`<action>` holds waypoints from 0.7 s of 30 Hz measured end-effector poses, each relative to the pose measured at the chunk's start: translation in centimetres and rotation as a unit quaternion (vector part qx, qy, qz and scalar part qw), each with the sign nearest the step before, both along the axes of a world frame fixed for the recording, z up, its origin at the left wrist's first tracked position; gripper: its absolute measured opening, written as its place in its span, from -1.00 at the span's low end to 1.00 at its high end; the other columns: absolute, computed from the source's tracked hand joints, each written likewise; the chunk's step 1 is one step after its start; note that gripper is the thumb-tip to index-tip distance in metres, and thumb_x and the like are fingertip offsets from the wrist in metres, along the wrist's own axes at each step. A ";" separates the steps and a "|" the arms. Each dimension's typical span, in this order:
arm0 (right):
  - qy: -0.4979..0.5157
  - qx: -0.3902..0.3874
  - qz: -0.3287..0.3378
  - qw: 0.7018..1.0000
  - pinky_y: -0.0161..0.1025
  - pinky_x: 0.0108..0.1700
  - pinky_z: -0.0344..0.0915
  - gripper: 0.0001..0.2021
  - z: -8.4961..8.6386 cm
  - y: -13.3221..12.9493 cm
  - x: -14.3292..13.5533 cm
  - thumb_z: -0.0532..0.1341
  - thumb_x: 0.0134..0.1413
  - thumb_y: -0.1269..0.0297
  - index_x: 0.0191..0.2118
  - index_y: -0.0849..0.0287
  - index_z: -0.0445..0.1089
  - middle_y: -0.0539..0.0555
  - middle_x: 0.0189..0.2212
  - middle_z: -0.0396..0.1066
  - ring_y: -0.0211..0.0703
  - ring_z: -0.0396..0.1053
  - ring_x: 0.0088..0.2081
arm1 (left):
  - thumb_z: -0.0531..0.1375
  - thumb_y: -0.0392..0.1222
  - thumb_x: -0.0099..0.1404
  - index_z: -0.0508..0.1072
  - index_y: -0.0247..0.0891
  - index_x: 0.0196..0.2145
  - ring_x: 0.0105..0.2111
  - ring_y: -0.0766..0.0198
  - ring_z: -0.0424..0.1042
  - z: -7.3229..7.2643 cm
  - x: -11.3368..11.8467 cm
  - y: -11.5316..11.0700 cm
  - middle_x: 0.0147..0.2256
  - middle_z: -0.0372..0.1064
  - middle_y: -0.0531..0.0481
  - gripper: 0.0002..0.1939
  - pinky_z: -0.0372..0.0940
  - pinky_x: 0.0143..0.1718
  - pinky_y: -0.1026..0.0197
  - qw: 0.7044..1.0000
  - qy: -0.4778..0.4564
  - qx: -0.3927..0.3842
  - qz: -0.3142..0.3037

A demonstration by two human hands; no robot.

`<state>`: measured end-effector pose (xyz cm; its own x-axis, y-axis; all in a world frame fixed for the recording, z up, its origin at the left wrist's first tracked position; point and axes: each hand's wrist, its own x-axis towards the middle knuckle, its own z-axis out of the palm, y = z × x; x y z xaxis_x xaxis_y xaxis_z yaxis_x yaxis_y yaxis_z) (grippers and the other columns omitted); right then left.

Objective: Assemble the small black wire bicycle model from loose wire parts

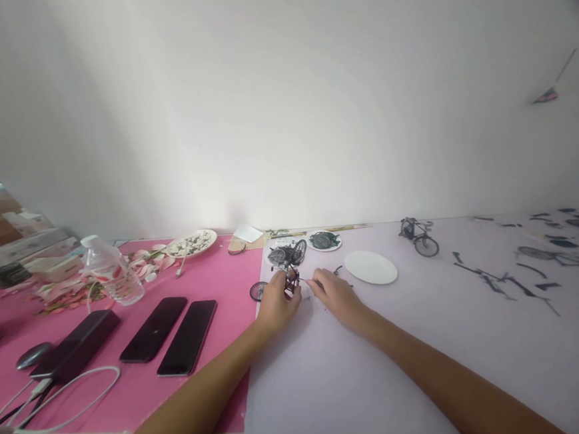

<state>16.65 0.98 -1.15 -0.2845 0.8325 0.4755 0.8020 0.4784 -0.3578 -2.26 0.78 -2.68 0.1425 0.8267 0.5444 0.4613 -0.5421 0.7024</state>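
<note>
My left hand (pixel 277 303) is closed around the dark frame of a small model bicycle (pixel 259 290), whose front wheel sticks out to the left over the edge between the pink and pale covers. Just right of it, my right hand (pixel 334 292) is pinched, with its fingertips close to the model; a thin light thing seems to be between them, too small to name. Behind the hands, dark wheels and parts lie on a white plate (pixel 271 261). A second plate (pixel 325 248) holds dark green-black parts. To the right sits a bare white plate (pixel 370 267).
Another model bicycle (pixel 419 237) stands at the back right, with loose dark parts (pixel 510 280) spread further right. On the pink cover are two phones (pixel 187 339), a black box (pixel 76 346) with white cables, a plastic bottle (pixel 112 271) and petals. A wall rises behind.
</note>
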 end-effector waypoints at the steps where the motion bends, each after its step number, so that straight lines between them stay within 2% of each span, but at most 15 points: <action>1: -0.001 0.001 -0.003 1.000 -0.27 -0.39 0.08 -0.71 0.1 0.0 0.0 0.06 0.41 0.12 -0.36 0.09 0.22 0.01 -0.38 0.39 -0.17 0.32 -0.41 | 0.19 -0.28 0.31 0.41 -0.23 -0.04 -0.31 0.31 0.46 0.0 0.1 -0.1 -0.13 0.41 -0.09 -0.74 0.39 -0.35 0.28 1.000 -0.002 -0.002 -0.001; 5: 0.025 -0.008 0.011 1.000 -0.28 -0.36 0.12 -0.72 0.4 -0.3 0.0 0.05 0.41 0.10 -0.35 0.09 0.24 0.01 -0.39 0.42 -0.17 0.35 -0.40 | 0.19 -0.28 0.31 0.40 -0.24 -0.04 -0.30 0.31 0.46 0.1 0.1 -0.1 -0.14 0.40 -0.10 -0.75 0.40 -0.35 0.29 1.000 -0.004 0.001 0.000; 11: 0.087 -0.039 0.052 0.994 -0.25 -0.27 0.24 -0.81 0.8 -0.9 0.2 0.04 0.41 0.10 -0.16 0.08 0.24 0.03 -0.28 0.49 -0.14 0.44 -0.30 | 0.19 -0.25 0.33 0.40 -0.23 -0.06 -0.32 0.28 0.45 0.8 -0.4 0.1 -0.19 0.41 -0.09 -0.79 0.39 -0.35 0.26 0.999 0.025 0.031 0.014; 21: 0.062 -0.029 0.045 0.997 -0.27 -0.35 0.19 -0.81 0.4 -0.3 0.2 0.06 0.39 0.15 -0.28 0.07 0.24 0.01 -0.37 0.47 -0.15 0.39 -0.39 | 0.17 -0.27 0.34 0.40 -0.22 -0.04 -0.32 0.27 0.43 0.5 -0.6 0.2 -0.20 0.40 -0.08 -0.77 0.39 -0.35 0.24 0.999 0.036 0.028 0.007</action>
